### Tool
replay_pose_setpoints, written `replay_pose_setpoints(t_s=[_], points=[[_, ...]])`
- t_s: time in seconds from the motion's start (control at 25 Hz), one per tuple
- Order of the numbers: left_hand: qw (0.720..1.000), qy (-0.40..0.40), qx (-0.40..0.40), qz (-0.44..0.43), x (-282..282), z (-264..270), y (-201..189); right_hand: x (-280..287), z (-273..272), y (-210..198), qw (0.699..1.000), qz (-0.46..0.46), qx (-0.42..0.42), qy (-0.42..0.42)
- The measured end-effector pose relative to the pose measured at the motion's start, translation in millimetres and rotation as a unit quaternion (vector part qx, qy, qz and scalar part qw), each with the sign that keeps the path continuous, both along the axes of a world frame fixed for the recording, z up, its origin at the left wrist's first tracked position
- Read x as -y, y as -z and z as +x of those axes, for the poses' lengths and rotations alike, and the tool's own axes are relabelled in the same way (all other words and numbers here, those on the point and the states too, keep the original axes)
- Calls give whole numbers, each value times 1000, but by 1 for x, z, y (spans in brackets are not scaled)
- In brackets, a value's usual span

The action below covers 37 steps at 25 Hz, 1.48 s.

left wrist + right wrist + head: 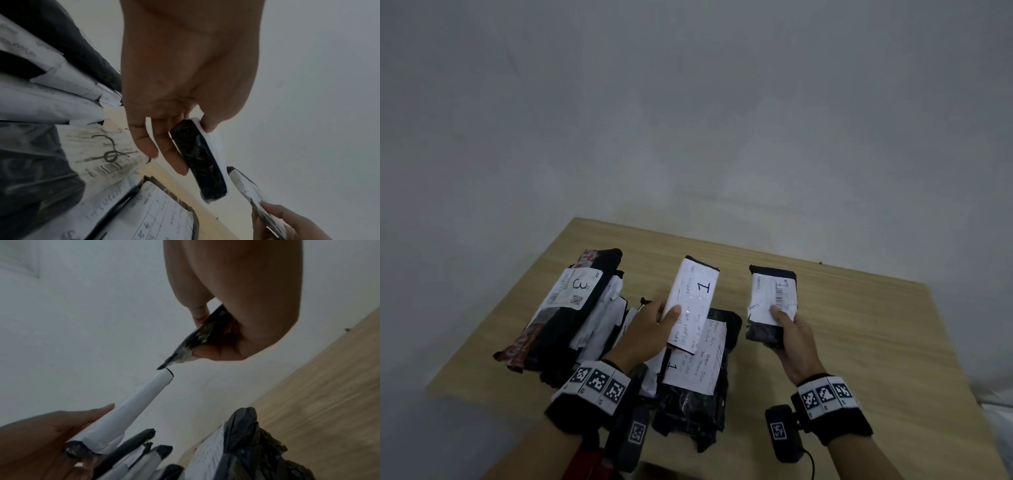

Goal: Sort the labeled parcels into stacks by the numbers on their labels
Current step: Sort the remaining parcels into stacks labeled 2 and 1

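At the far left of the wooden table [859,325] we see a leaning pile of black parcels [571,318], the top one bearing a label with a 3 [580,284]. Just right of it, our left hand [645,330] grips a long parcel [693,301] with a 1 on its white label, thumb on top and fingers curled beneath (the left wrist view shows them wrapped under its black underside). This parcel is lifted above another black parcel [697,387] that lies flat on the table near us, its label also marked 1. Further right, our right hand [792,339] pinches a smaller black parcel [772,305] by its near end, thumb pressed on the barcode label; its number is too small to read. Both held parcels are apart, clear of the table.
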<state>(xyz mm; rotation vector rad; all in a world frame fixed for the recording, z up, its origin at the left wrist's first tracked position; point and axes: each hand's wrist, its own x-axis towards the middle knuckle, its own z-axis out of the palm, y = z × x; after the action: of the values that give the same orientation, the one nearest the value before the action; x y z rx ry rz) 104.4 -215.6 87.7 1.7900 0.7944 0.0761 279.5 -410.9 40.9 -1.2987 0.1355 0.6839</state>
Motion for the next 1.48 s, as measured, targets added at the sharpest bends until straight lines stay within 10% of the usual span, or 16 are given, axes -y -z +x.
replay_pose_setpoints(t_s=[0.6, 1.16, 1.48], points=[[990, -134, -1, 50, -39, -6, -16, -19, 4, -4, 977, -52, 146, -143], [986, -159, 42, 22, -67, 13, -41, -10, 24, -37, 993, -11, 117, -20], [999, -24, 42, 7, -18, 16, -42, 9, 16, -42, 995, 15, 70, 67]])
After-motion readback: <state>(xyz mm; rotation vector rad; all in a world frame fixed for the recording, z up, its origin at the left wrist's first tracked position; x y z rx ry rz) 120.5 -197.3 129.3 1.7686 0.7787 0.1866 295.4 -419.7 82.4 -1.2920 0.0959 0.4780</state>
